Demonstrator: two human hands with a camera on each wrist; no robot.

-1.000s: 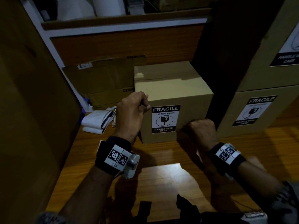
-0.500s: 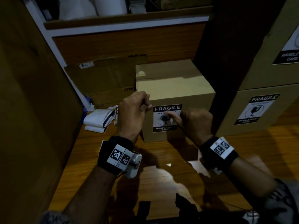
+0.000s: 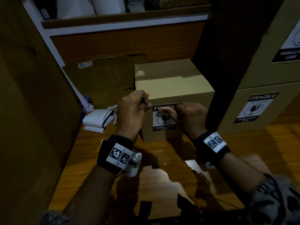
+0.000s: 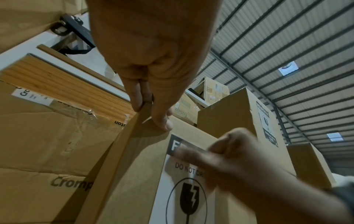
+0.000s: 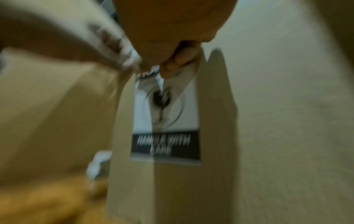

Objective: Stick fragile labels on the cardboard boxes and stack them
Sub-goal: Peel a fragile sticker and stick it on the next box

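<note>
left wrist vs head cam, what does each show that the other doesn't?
Left wrist only: the left hand pinching the box's top corner edge between thumb and fingers, and a corrugated roof overhead.

Head only: the wooden table, white label backings left of the box, both wristbands, and the whole stack of labelled boxes at right.

Both: the cardboard box, its fragile label, and the right hand with fingers on the label's upper part.
</note>
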